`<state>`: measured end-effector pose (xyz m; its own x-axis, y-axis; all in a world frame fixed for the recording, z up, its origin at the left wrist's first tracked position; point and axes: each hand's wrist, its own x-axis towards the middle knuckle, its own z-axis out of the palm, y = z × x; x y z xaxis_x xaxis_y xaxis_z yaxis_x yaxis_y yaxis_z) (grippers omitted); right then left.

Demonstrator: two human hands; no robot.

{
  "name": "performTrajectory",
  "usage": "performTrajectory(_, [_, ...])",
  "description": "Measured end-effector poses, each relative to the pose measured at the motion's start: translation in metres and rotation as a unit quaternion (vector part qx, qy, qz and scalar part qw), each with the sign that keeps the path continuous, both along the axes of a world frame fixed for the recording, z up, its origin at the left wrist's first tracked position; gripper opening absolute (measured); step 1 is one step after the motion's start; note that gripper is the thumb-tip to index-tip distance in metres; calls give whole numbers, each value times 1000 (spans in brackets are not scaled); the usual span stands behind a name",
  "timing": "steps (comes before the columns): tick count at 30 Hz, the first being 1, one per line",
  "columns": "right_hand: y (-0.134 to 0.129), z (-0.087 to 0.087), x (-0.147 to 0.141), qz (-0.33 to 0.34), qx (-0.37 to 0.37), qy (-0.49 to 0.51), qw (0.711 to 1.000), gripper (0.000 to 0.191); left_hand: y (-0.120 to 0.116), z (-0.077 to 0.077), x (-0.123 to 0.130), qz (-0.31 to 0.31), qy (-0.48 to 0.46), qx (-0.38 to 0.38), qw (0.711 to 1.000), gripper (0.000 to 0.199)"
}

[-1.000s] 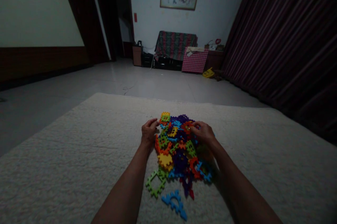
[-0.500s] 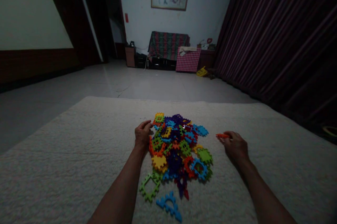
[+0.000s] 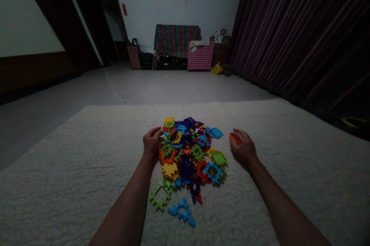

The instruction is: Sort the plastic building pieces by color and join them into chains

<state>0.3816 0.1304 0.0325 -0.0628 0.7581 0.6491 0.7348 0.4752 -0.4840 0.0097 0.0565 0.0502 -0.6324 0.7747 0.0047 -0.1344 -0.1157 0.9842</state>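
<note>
A heap of plastic interlocking building pieces (image 3: 187,149) in several colours lies in front of me. Many have toothed edges, and some have window-like openings. My left hand (image 3: 152,141) rests against the heap's left edge, its fingers loosely bent and apart, with nothing visible in them. To the right of the heap, my right hand (image 3: 243,147) grips an orange interlocking piece (image 3: 234,139) between thumb and fingers, which partly cover it. Nearest to me lie a green toothed frame (image 3: 160,196) and a blue arched piece (image 3: 182,212).
Everything lies on a pale quilted mat (image 3: 86,153) over a tiled floor. A dark curtain (image 3: 283,26) hangs along the right side. By the far wall stand a cloth-covered item (image 3: 177,39), a red checked cloth (image 3: 200,56) and a yellow object (image 3: 216,68).
My right hand has turned, so its fingers now cover more of the orange piece. The view has tilted down and shifted slightly. My left hand stays by the heap.
</note>
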Motion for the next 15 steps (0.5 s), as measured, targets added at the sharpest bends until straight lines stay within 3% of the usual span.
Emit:
performTrajectory(3, [-17,17,-23,54,7,35,998,21,1,-3,3,-10,25,-7,1000,39])
performTrajectory(7, [-42,42,-53,173,10,23,985,12,3,-10,3,-12,138,-13,990,27])
performTrajectory(10, [-64,65,-69,278,-98,-69,953,15,3,-13,2,-18,192,-13,981,24])
performTrajectory(12, [-79,78,-78,289,-160,-177,927,11,3,-14,1,-22,199,-14,980,25])
performTrajectory(15, [-98,90,-89,243,-170,-278,914,26,4,-15,0,-24,206,-16,978,25])
